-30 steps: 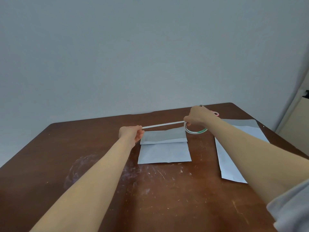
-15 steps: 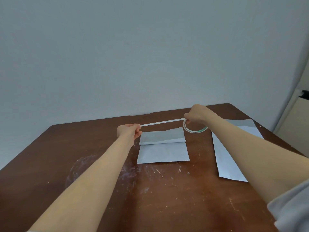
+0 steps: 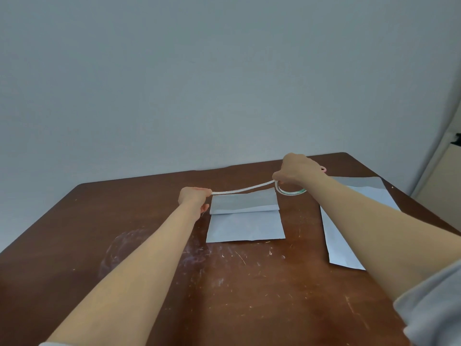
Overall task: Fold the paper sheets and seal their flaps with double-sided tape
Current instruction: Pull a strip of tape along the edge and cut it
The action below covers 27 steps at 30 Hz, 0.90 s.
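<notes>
- My left hand (image 3: 193,199) is curled into a fist, pinching the free end of the tape strip (image 3: 243,189) just off the folded sheet's far left corner.
- My right hand (image 3: 298,171) is raised above the far right corner of that sheet, with its fingers closed on the top of the tape roll (image 3: 287,194). The roll hangs below the hand as a thin white ring with a green edge.
- The tape strip runs between my two hands in a shallow sag. It is low at the left and higher at the right, lying along the far edge of the sheet's flap (image 3: 244,202). I cannot tell whether it touches the paper.
- The folded sheet (image 3: 245,226) lies flat in the middle of the brown, scratched tabletop (image 3: 249,295). Its flap is turned over toward me and slightly lifted at the crease.
- A second sheet (image 3: 336,248) lies to the right, well apart from the first and partly under my right forearm.
- Something small and pink (image 3: 323,168) shows behind my right hand; I cannot tell what it is.
- A grey sleeve (image 3: 436,308) shows at the lower right.
</notes>
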{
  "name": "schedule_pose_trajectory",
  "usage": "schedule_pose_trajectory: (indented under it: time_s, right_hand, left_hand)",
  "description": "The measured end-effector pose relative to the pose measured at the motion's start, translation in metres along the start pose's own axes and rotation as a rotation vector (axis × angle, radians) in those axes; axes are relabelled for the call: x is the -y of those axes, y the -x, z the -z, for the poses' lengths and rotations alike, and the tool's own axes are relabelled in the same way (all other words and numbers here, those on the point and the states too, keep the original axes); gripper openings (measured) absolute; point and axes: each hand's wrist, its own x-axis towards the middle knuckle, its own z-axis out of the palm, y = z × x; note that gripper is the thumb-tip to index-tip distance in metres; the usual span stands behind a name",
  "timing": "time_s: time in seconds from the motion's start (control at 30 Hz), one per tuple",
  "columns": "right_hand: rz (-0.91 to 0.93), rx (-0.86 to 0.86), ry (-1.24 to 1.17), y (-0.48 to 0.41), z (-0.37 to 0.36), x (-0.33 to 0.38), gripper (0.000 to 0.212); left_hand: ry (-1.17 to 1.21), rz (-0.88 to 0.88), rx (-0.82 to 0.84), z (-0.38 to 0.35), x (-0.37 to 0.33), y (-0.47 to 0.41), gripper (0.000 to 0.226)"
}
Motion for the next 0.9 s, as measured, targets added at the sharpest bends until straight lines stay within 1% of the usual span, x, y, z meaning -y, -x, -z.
schedule_pose_trajectory:
  time_s: [0.1, 0.3, 0.5, 0.73, 0.9]
  right_hand:
    - [0.006, -0.008, 0.040, 0.000, -0.002, 0.000, 0.023]
    - [-0.003, -0.017, 0.107, 0.002, -0.004, 0.000, 0.021]
    - [-0.024, -0.032, 0.143, 0.002, -0.003, -0.002, 0.017]
    - [-0.027, -0.033, 0.153, 0.004, -0.005, -0.001, 0.018]
    - [-0.029, -0.031, 0.163, 0.005, -0.006, -0.001, 0.019]
  left_hand:
    - [-0.096, -0.040, -0.027, 0.000, 0.003, -0.002, 0.012]
    - [-0.273, -0.150, -0.041, -0.002, 0.004, -0.004, 0.013]
    - [-0.303, -0.161, -0.035, -0.003, 0.007, -0.007, 0.013]
    - [-0.356, -0.151, -0.035, -0.005, 0.010, -0.011, 0.013]
    - [-0.381, -0.141, -0.036, -0.006, 0.010, -0.011, 0.009]
